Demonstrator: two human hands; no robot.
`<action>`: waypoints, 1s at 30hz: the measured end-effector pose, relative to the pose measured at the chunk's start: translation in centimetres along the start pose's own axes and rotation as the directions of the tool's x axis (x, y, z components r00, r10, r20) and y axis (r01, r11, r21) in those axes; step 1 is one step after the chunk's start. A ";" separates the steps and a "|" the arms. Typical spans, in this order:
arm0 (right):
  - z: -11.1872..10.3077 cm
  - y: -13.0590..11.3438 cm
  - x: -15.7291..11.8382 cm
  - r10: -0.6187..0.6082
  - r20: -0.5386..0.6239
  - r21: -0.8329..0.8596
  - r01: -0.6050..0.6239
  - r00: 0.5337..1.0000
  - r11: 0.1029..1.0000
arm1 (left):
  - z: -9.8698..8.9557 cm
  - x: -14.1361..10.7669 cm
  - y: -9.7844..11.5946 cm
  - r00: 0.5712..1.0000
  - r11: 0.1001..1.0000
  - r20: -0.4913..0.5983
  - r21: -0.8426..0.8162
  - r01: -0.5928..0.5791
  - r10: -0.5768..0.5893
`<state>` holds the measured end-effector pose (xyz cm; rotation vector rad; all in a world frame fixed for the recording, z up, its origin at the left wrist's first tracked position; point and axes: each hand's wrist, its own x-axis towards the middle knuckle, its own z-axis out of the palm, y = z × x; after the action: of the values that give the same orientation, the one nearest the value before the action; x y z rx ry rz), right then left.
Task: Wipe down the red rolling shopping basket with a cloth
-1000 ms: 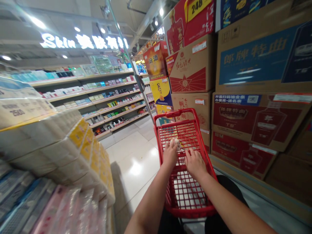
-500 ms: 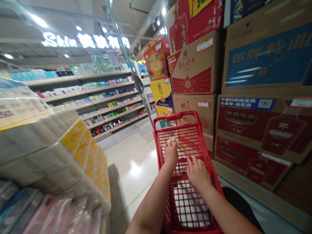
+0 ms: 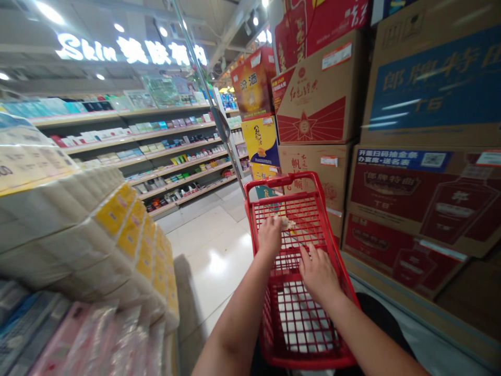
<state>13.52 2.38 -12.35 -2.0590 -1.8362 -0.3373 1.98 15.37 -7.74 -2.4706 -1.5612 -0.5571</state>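
A red plastic shopping basket [image 3: 270, 308] with grid walls and a pull-handle frame stands tilted before me. Over its upper half, my left hand [image 3: 271, 236] has curled fingers closed on a small whitish, fluffy-looking object [image 3: 288, 223], which pokes out past the fingertips. My right hand [image 3: 319, 271] is lower and further right over the basket, fingers bent. Its fingertips meet a thin dark cord-like strip [image 3: 294, 239] that runs toward the whitish object. The undersides of both hands are hidden. Pale floor shows through the basket grid.
Stacked liquor cartons [image 3: 415, 193] rise close on the right. Piled tissue packs [image 3: 133, 224] and plastic-wrapped goods [image 3: 97, 339] stand at the left. A metal pole [image 3: 223, 122] is behind the basket. Cosmetics shelves [image 3: 168, 151] line the back, beyond a tiled floor [image 3: 219, 250].
The whitish object now sticks out to the right of my left fingertips, where it was at their tops before. My left hand has turned slightly. The view has shifted a little.
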 end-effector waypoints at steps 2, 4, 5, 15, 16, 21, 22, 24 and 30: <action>0.0 0.0 -0.1 -0.008 -0.008 -0.005 0.008 1.000 1.000 | -0.3 0.0 -0.5 0.977 0.975 -0.026 0.051 0.215 -0.214; 0.0 0.1 -0.1 -0.007 -0.009 -0.005 0.007 1.000 1.000 | -0.2 -0.4 -0.5 0.987 0.985 -0.019 0.070 0.160 -0.159; 0.0 0.1 -0.1 -0.002 -0.006 -0.002 0.002 1.000 1.000 | -0.1 -0.7 -0.4 0.999 0.997 -0.006 0.067 0.040 -0.039; -0.2 0.2 -0.1 0.010 0.024 0.026 -0.010 1.000 1.000 | -0.3 -1.9 -0.3 0.997 0.998 0.061 0.053 -0.047 0.043; -0.3 0.2 -0.1 0.010 0.025 0.029 -0.011 1.000 1.000 | -0.3 -1.9 -0.4 0.991 0.992 0.077 0.047 -0.116 0.112; -0.5 0.1 -0.1 0.015 0.050 0.030 -0.016 0.999 0.999 | -0.7 -1.5 -0.5 0.978 0.978 0.050 0.071 0.197 -0.201; -0.6 0.0 -0.1 0.016 0.046 0.030 -0.017 0.999 0.999 | -0.5 -1.6 -0.2 0.975 0.975 0.046 0.071 0.213 -0.216; -0.7 0.0 -0.1 0.018 0.038 0.030 -0.019 0.999 0.999 | 0.0 -1.7 1.0 0.995 0.995 0.051 0.056 0.080 -0.083; -0.6 0.1 0.0 0.021 0.059 0.038 -0.023 0.998 0.999 | 0.5 -1.3 2.3 0.972 0.972 -0.018 0.014 -0.234 0.235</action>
<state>13.67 2.07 -11.84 -2.0828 -1.8375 -0.2359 3.69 13.48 -8.60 -2.5830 -1.2367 -0.5285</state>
